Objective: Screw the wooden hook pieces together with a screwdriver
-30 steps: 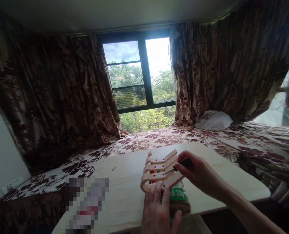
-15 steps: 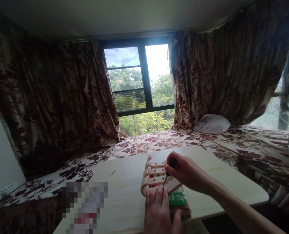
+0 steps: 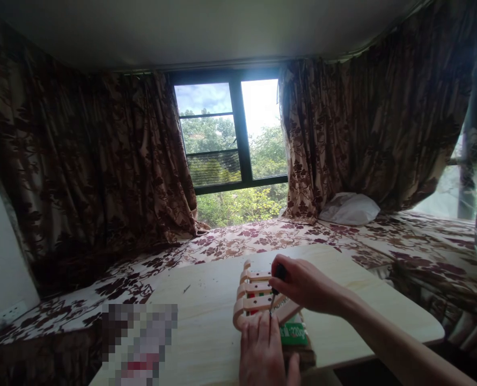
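My right hand [image 3: 302, 284] is closed around the black handle of a screwdriver [image 3: 279, 272]. Its thin shaft points down, with the tip beside my left fingertips at the near wooden slat. Pale curved slats with small dark holes form a wooden rack [image 3: 256, 303], rounded at its left end. My left hand [image 3: 262, 348] lies on the near end of the rack, fingers stretched forward and thumb spread apart to the right. Under and beside the rack shows a green printed packet [image 3: 294, 332]. A wooden strip with dark lettering [image 3: 285, 304] slants beneath my right hand; the screw point itself is hidden.
The rack lies on a pale wooden table [image 3: 198, 332] with a rounded right corner. A small dark sliver [image 3: 186, 289] and specks lie on its left part. Behind are a floral cover [image 3: 238, 230], a white bag [image 3: 349, 208], patterned curtains [image 3: 141, 161] and a window [image 3: 244, 134].
My right hand and the screwdriver have shifted slightly left, with the grip turned a little. My left hand stays on the rack. The whole view has tipped up slightly.
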`<state>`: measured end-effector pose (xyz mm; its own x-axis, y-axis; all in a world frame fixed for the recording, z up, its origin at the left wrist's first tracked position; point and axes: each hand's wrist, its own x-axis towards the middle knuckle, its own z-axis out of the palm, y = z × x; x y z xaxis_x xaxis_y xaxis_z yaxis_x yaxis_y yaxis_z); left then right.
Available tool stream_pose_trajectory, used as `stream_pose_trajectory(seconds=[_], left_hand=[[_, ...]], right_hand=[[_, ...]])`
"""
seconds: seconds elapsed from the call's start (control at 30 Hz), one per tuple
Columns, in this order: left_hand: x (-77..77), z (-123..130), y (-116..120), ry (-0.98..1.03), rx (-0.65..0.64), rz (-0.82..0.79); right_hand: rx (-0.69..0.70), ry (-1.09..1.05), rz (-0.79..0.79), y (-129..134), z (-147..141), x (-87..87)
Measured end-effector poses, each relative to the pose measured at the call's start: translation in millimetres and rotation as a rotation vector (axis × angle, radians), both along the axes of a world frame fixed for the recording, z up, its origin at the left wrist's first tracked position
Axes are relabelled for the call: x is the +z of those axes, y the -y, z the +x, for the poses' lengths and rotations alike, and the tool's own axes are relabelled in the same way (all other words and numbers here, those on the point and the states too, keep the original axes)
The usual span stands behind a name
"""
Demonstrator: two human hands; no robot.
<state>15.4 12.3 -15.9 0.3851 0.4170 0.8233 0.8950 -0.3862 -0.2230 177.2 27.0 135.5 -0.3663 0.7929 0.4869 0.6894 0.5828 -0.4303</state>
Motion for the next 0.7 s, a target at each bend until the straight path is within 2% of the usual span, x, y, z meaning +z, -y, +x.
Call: stream_pose_trajectory(seconds=[0.23, 0.47, 0.7], left_hand=[[7.2, -3.1, 3.7, -0.112, 0.012, 0.020], [2.6, 1.6, 1.8, -0.016, 0.038, -0.046], [9.1, -3.0, 2.4, -0.108, 0.014, 0.009]], right_hand=[[0.026, 0.054, 0.012, 1.3, -0.9, 5.0], [0.015, 0.094, 0.043, -8.4, -8.3, 9.3], [0.019, 0.188, 0.096, -15.3, -15.0, 14.9]])
